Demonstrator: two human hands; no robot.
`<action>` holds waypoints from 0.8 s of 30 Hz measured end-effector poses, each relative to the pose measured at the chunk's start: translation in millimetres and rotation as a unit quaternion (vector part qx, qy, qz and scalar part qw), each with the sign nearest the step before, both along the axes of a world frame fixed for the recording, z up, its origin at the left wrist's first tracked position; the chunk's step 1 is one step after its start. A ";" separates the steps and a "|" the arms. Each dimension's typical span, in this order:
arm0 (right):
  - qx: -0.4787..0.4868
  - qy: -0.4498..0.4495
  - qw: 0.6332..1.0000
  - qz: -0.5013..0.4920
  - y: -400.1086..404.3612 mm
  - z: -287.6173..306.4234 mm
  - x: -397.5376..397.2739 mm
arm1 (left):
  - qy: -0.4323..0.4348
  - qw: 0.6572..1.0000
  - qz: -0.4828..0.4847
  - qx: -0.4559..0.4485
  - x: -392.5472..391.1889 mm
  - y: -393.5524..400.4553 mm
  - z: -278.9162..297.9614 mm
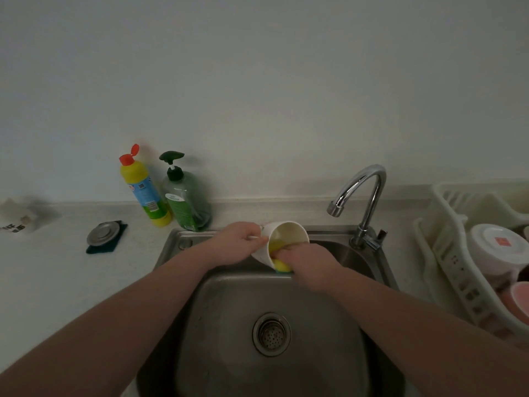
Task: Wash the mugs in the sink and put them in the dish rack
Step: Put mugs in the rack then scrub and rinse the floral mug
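Over the sink's (pixel 177 245) rear edge: left hand (pixel 237 242) grips the mug (pixel 286 233); right hand (pixel 306 259), clutching the sponge (pixel 282 265), scrubs inside. Rinsing comes next.

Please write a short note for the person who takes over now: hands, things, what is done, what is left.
Left hand grips the mug by its side, tilted over the sink.
Right hand pushes the sponge into the mug.
Tap shows no water.
Rack on the right already holds dishes.
Done: scrubbing under way.
Left: rinse the mug, put it in the rack.
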State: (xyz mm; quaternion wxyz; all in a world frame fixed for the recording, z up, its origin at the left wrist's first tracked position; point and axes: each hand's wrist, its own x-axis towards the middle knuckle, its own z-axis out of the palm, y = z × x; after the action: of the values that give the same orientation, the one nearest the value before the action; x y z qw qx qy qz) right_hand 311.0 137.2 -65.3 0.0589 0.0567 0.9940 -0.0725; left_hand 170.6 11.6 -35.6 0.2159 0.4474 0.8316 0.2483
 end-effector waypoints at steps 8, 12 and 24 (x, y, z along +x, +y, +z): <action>-0.004 -0.034 0.999 0.033 -5.6 -17.8 22.1 | -0.101 0.995 0.014 -0.012 13.8 -5.5 -16.8; -0.032 -0.016 0.999 0.028 -8.6 -26.8 30.3 | -0.127 0.991 0.023 -0.020 17.5 -1.2 -20.3; -0.021 -0.052 0.998 -0.017 -21.4 -40.5 45.2 | -0.177 0.982 0.037 0.055 24.2 -6.1 -58.5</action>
State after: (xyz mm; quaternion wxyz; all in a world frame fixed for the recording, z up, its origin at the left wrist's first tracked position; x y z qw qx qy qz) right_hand 356.3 115.7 -105.8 0.1106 0.0761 0.9868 -0.0909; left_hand 194.8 5.4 -94.1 0.3257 0.3762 0.7812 0.3769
